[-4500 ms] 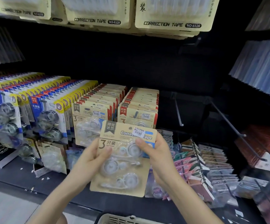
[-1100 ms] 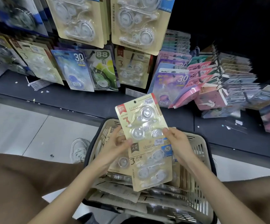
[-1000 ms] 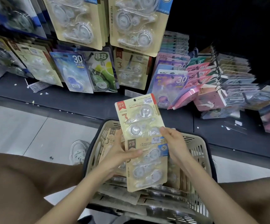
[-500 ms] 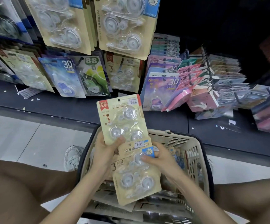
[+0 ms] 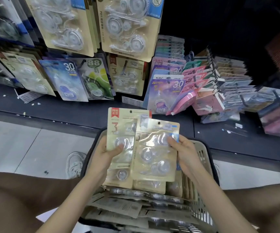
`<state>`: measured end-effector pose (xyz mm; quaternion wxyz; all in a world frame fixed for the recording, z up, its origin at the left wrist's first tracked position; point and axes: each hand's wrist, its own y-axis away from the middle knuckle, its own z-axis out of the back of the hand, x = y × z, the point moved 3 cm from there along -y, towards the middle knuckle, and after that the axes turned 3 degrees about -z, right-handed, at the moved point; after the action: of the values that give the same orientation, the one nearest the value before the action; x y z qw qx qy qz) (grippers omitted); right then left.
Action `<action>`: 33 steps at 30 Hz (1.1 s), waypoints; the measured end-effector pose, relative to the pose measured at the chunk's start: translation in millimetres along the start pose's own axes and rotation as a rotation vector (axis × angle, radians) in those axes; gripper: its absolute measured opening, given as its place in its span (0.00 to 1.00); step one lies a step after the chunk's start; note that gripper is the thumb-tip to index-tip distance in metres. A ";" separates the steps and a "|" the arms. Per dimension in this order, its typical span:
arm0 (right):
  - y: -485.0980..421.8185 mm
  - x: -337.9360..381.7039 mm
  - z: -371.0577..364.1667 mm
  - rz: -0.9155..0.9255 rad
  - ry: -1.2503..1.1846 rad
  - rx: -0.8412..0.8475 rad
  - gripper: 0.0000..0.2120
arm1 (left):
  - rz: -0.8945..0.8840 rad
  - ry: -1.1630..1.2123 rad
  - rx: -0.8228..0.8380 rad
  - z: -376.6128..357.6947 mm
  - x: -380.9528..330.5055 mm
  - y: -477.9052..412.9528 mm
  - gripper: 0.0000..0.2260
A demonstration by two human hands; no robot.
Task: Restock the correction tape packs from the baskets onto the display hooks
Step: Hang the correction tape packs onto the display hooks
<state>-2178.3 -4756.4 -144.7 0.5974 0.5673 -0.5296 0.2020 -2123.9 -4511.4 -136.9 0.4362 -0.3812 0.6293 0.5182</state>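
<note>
Above a beige basket [image 5: 203, 167] I hold up correction tape packs. My left hand [image 5: 102, 155] grips a tan pack with a red corner tag [image 5: 119, 126], thumb pressed on its blister. My right hand [image 5: 184, 152] pinches a second tan pack with a blue label [image 5: 156, 153], which overlaps the first on its right side. More tan packs [image 5: 127, 204] lie stacked in the basket below. Matching packs hang on the display hooks [image 5: 125, 27] above.
A dark shelf ledge [image 5: 68, 108] runs across, below hanging packs of blue [image 5: 65, 81], green [image 5: 95, 81] and pink [image 5: 191, 98] tapes. Bare metal hooks stick out at the right [image 5: 243, 100]. My white shoe [image 5: 73, 163] stands on the tiled floor left of the basket.
The blue-label pack has come up from below the red-tag pack to lie beside and over it, now in my right hand. Earlier I hung a pack on the shelf, then turned down to the basket.
</note>
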 end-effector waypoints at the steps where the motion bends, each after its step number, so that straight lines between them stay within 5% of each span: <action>1: 0.7 -0.1 -9.7 0.002 -0.020 -0.018 0.24 | 0.015 0.022 0.024 -3.5 0.8 2.0 0.17; 6: -0.5 -14.6 -46.8 0.057 0.117 -0.025 0.12 | 0.025 -0.007 0.029 -6.0 3.3 5.6 0.27; 10: 3.3 -17.4 -40.4 0.037 0.395 0.043 0.15 | -0.008 -0.011 -0.074 2.1 0.4 6.1 0.20; 18: 27.3 -101.6 18.1 -0.340 1.195 0.494 0.21 | -0.027 -0.075 -0.185 21.9 5.7 -2.2 0.20; 33: 28.6 -121.2 41.9 -0.272 1.305 0.368 0.12 | -0.019 -0.111 -0.209 24.3 7.6 4.3 0.20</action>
<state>-2262.6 -4742.3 -244.4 0.7079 0.4832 0.0571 0.5120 -2126.6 -4486.9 -144.7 0.4331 -0.4015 0.5430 0.5970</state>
